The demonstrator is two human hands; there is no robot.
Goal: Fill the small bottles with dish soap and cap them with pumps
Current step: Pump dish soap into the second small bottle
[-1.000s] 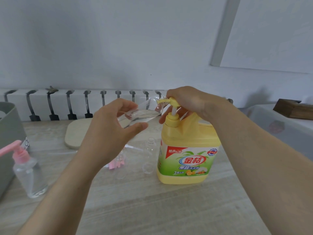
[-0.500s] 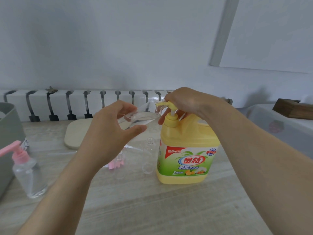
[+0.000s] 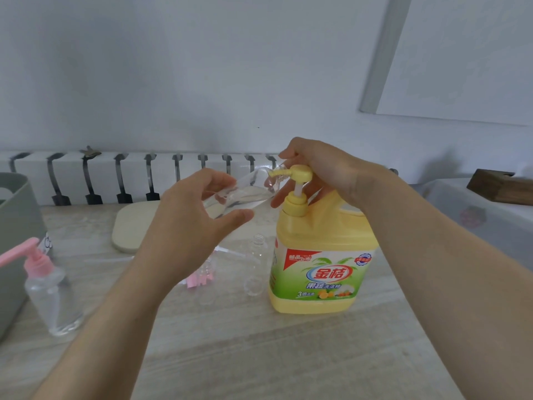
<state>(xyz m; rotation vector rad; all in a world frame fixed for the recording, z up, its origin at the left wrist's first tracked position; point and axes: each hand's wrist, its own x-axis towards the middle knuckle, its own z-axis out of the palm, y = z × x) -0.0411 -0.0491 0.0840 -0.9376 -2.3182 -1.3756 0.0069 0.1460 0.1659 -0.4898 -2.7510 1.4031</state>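
Note:
A large yellow dish soap jug [image 3: 320, 255] stands on the table right of centre. Its yellow pump head [image 3: 301, 172] is raised, with the nozzle pointing left. My right hand [image 3: 326, 171] curls over and behind the pump head, thumb below it. My left hand [image 3: 187, 226] grips a small clear bottle [image 3: 242, 194], tilted with its mouth at the nozzle and some clear liquid inside. A small bottle with a pink pump [image 3: 52, 298] stands at the left. Two empty clear bottles [image 3: 255, 264] and loose pink pumps [image 3: 202, 280] lie beside the jug, partly hidden by my left arm.
A grey bin [image 3: 17, 226] stands at the left edge. A beige board [image 3: 129, 226] lies behind my left hand. A white rack with black clips [image 3: 121, 177] runs along the wall. A wooden box [image 3: 501, 187] sits on a white-covered surface at the right.
The pump head has come up and now shows in front of my right hand, which covered it before. My left hand keeps the clear bottle at the nozzle.

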